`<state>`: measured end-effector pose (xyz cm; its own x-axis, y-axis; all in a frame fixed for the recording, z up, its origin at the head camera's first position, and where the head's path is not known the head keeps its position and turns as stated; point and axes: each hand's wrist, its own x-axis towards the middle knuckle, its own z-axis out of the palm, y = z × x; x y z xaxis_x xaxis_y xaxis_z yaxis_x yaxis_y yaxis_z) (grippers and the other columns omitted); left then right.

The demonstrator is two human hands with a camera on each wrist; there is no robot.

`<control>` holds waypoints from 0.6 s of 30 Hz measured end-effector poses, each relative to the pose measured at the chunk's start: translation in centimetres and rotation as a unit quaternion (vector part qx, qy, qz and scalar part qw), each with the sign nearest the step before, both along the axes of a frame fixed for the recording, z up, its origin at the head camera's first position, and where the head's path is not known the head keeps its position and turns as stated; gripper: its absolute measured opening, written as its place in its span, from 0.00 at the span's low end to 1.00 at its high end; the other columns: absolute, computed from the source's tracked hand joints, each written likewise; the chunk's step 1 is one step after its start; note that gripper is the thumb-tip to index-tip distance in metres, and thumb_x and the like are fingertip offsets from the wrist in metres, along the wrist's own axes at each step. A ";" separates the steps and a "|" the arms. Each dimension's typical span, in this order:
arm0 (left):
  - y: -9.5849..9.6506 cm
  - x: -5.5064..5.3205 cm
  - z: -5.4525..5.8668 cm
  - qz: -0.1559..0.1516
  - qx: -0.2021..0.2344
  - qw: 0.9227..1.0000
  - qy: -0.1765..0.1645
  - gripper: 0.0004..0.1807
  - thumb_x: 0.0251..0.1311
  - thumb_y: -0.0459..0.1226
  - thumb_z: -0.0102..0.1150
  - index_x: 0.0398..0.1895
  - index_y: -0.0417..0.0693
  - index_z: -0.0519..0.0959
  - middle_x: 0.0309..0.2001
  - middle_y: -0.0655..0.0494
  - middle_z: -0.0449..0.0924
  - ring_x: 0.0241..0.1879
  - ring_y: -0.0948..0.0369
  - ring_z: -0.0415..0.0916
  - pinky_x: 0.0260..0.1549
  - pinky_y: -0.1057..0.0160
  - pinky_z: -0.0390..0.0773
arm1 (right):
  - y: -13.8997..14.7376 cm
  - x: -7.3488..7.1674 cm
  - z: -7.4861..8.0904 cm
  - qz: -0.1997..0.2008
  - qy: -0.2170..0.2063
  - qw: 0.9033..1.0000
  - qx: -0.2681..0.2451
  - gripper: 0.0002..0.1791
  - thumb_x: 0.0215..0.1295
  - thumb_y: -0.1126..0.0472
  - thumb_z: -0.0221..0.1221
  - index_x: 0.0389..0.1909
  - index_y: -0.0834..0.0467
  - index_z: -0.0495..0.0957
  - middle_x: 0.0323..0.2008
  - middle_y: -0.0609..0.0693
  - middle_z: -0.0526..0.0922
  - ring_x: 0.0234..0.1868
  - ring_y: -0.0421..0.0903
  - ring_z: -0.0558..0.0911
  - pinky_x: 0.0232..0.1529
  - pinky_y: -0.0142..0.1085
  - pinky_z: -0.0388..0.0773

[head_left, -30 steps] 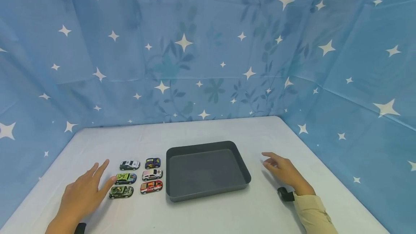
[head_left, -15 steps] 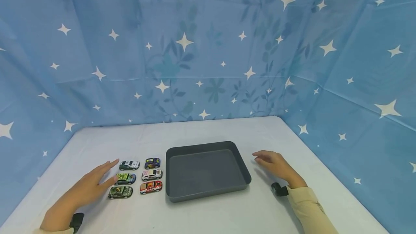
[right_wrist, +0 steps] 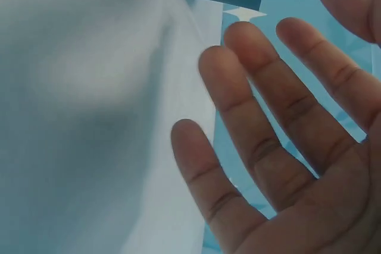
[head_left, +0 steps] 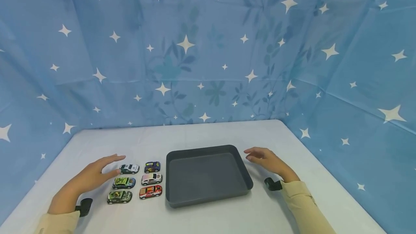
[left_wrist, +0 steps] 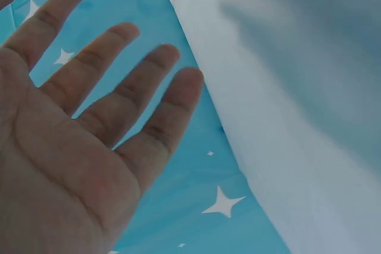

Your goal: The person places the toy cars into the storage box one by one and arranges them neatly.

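In the head view my left hand [head_left: 89, 177] hovers at the left of several toy cars, its fingertips by the white and dark green car [head_left: 129, 169]. Below that car stand a lime green and blue car [head_left: 124, 182] and a camouflage green car [head_left: 119, 196]. A second column holds a dark purple car [head_left: 152, 167], a white and pink car [head_left: 151, 179] and a red car [head_left: 151, 191]. My right hand [head_left: 268, 160] is held just off the right side of a dark grey tray [head_left: 209, 201]. Both palms show bare in the wrist views, fingers spread and relaxed.
A white tabletop [head_left: 130, 221] carries the cars and the tray. Behind it and along its right side hangs a blue curtain [head_left: 208, 46] with white stars. Each wrist wears a small black camera [head_left: 273, 184].
My right hand has moved left, closer to the tray. The left hand has turned and shifted slightly right toward the white and dark green car. Cars and tray have stayed in place.
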<state>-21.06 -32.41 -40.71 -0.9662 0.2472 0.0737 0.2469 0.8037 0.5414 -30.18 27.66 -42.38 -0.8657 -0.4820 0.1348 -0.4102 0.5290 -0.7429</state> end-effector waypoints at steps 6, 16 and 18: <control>-0.3 -1.1 -0.1 0.013 0.002 1.000 -0.028 0.30 0.79 0.41 0.62 0.77 0.34 0.71 0.74 0.21 0.65 0.66 0.19 0.67 0.55 0.24 0.76 | -0.2 -1.0 -0.9 0.019 0.000 0.999 -0.042 0.18 0.81 0.65 0.60 0.64 0.72 0.79 0.58 0.67 0.86 0.60 0.64 0.85 0.57 0.32 0.81; -0.1 -2.9 -0.1 0.013 0.017 0.999 -0.042 0.28 0.79 0.39 0.62 0.75 0.33 0.72 0.73 0.20 0.65 0.67 0.20 0.68 0.56 0.25 0.76 | -0.8 -2.1 -1.7 0.047 -0.023 0.997 -0.049 0.22 0.81 0.62 0.60 0.69 0.67 0.78 0.60 0.66 0.84 0.56 0.57 0.86 0.59 0.50 0.81; -0.1 -3.2 -0.1 0.014 0.020 0.999 -0.047 0.28 0.79 0.38 0.62 0.75 0.33 0.73 0.73 0.20 0.65 0.67 0.21 0.68 0.56 0.25 0.76 | -0.8 -2.4 -1.7 0.053 -0.028 0.997 -0.048 0.22 0.80 0.62 0.61 0.70 0.66 0.78 0.61 0.66 0.84 0.57 0.58 0.86 0.59 0.52 0.80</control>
<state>-24.31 -32.47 -40.79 -0.9756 0.2193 -0.0079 0.1721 0.7868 0.5927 -32.57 26.82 -44.10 -0.8179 -0.5586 0.1377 -0.4170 0.4105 -0.8109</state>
